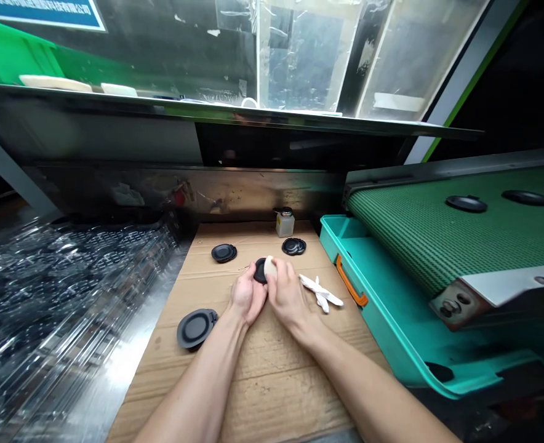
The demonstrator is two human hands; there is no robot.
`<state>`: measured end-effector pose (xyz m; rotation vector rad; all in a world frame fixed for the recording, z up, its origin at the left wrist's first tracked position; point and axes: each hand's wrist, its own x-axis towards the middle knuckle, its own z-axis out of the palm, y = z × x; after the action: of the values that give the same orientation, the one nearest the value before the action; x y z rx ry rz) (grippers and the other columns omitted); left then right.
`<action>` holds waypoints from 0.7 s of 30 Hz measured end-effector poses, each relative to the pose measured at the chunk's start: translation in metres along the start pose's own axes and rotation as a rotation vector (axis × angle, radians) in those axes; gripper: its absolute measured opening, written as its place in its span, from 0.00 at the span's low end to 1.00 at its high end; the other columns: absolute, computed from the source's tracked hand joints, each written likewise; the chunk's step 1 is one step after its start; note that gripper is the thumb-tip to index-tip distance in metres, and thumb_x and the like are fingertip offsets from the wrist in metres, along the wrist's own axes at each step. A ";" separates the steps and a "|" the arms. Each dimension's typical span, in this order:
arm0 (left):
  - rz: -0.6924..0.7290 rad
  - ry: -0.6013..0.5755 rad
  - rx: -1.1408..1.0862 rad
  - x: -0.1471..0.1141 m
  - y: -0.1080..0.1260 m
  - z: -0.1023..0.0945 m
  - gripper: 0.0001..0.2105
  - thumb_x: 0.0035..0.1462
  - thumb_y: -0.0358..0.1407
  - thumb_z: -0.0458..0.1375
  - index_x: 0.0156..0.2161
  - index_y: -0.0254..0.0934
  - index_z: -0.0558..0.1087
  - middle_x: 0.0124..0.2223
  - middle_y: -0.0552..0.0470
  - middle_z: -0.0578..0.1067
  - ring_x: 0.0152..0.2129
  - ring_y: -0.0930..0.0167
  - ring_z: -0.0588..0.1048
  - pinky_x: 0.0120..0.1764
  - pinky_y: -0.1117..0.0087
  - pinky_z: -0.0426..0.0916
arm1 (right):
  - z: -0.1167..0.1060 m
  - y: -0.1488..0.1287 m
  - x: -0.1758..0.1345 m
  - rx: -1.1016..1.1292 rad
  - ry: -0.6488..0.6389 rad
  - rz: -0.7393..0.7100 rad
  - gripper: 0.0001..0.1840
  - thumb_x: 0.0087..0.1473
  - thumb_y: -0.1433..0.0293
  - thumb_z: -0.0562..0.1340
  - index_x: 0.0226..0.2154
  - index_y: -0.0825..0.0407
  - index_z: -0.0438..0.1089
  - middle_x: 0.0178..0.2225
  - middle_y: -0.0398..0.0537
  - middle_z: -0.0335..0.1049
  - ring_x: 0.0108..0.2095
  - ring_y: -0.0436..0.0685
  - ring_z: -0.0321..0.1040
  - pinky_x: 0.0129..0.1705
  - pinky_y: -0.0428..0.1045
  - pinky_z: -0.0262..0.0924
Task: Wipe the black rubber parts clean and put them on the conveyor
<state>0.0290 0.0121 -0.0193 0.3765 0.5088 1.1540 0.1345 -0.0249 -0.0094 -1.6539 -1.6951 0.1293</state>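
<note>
My left hand is closed round a round black plastic part above the cardboard sheet. Pinched in my right hand is a whitish pad, which lies against the face of that part. Similar black parts are stacked beyond my left hand, and another small stack sits beyond my right. A larger dark grey disc stack rests by my left forearm. Right of my right hand lies a crumpled white cloth-like piece.
A small translucent bottle stands at the back. To the right, a teal bin with an orange handle sits below a green conveyor belt carrying black parts. Clear plastic trays fill the left. A metal shelf edge runs overhead.
</note>
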 end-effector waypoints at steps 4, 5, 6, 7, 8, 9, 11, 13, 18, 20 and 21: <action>-0.008 0.004 0.003 -0.001 -0.002 0.001 0.13 0.64 0.33 0.48 0.45 0.30 0.73 0.46 0.39 0.77 0.45 0.65 0.75 0.51 0.63 0.70 | 0.006 0.000 -0.003 0.038 0.004 0.015 0.20 0.62 0.67 0.49 0.55 0.53 0.57 0.49 0.57 0.64 0.45 0.60 0.67 0.45 0.53 0.63; -0.018 -0.004 0.005 -0.001 -0.003 0.001 0.12 0.64 0.33 0.48 0.45 0.30 0.73 0.46 0.39 0.77 0.45 0.65 0.75 0.52 0.63 0.70 | 0.007 0.000 -0.003 0.048 -0.008 -0.005 0.20 0.62 0.67 0.49 0.55 0.52 0.58 0.49 0.56 0.65 0.46 0.60 0.67 0.46 0.53 0.63; -0.028 -0.011 0.006 -0.002 -0.003 0.002 0.12 0.64 0.33 0.48 0.45 0.30 0.73 0.46 0.39 0.77 0.45 0.65 0.75 0.52 0.63 0.70 | 0.007 0.002 -0.002 0.059 -0.009 -0.017 0.19 0.62 0.67 0.50 0.54 0.52 0.58 0.49 0.56 0.65 0.47 0.60 0.66 0.47 0.53 0.62; -0.034 -0.014 0.003 -0.002 -0.002 0.003 0.12 0.64 0.32 0.48 0.45 0.30 0.72 0.46 0.39 0.76 0.45 0.65 0.75 0.51 0.63 0.70 | 0.005 0.004 0.001 0.071 0.007 -0.013 0.19 0.61 0.67 0.50 0.54 0.52 0.59 0.49 0.56 0.65 0.47 0.60 0.66 0.47 0.53 0.62; -0.035 -0.014 -0.004 -0.003 -0.001 0.004 0.12 0.64 0.32 0.48 0.45 0.30 0.72 0.46 0.39 0.76 0.45 0.65 0.76 0.51 0.62 0.70 | 0.003 0.007 0.004 0.085 0.044 0.010 0.19 0.61 0.67 0.50 0.53 0.53 0.59 0.49 0.57 0.65 0.47 0.60 0.66 0.47 0.53 0.62; -0.033 -0.011 -0.015 -0.004 0.001 0.005 0.12 0.64 0.32 0.48 0.46 0.31 0.71 0.46 0.38 0.76 0.44 0.65 0.76 0.49 0.60 0.71 | 0.000 0.011 0.007 0.100 0.094 0.039 0.19 0.61 0.67 0.51 0.53 0.54 0.59 0.49 0.57 0.65 0.47 0.60 0.66 0.47 0.53 0.62; -0.023 0.003 -0.048 -0.007 0.008 0.008 0.12 0.64 0.34 0.49 0.47 0.33 0.70 0.46 0.38 0.76 0.42 0.64 0.77 0.45 0.59 0.73 | -0.007 0.020 0.014 0.124 0.182 0.077 0.18 0.60 0.67 0.51 0.52 0.54 0.60 0.49 0.57 0.66 0.48 0.60 0.65 0.48 0.53 0.60; -0.043 0.011 -0.094 -0.010 0.017 0.009 0.13 0.64 0.39 0.50 0.48 0.33 0.69 0.45 0.37 0.75 0.39 0.64 0.77 0.40 0.61 0.75 | -0.012 0.026 0.016 0.141 0.199 0.090 0.17 0.59 0.67 0.52 0.51 0.53 0.61 0.48 0.56 0.68 0.47 0.60 0.66 0.49 0.54 0.59; -0.219 0.046 -0.206 -0.017 0.029 0.010 0.24 0.65 0.47 0.43 0.44 0.26 0.70 0.36 0.38 0.73 0.27 0.71 0.74 0.24 0.76 0.73 | -0.011 0.028 0.008 0.142 -0.001 0.081 0.17 0.57 0.64 0.56 0.49 0.50 0.63 0.45 0.52 0.71 0.44 0.59 0.68 0.46 0.53 0.60; -0.248 0.060 -0.224 -0.018 0.029 0.010 0.26 0.65 0.48 0.40 0.44 0.24 0.69 0.35 0.38 0.73 0.25 0.73 0.73 0.22 0.78 0.72 | -0.009 0.025 0.004 0.118 -0.070 0.055 0.17 0.58 0.64 0.56 0.49 0.50 0.63 0.45 0.51 0.71 0.44 0.59 0.68 0.46 0.52 0.60; -0.253 0.066 -0.222 -0.019 0.028 0.010 0.27 0.65 0.48 0.40 0.44 0.24 0.69 0.34 0.38 0.73 0.25 0.73 0.72 0.22 0.78 0.72 | -0.009 0.024 0.003 0.088 -0.099 0.045 0.16 0.58 0.64 0.56 0.49 0.50 0.63 0.45 0.51 0.71 0.44 0.59 0.68 0.45 0.52 0.60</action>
<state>0.0072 0.0046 0.0071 0.0786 0.4659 0.9671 0.1591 -0.0219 -0.0151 -1.6446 -1.7007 0.3077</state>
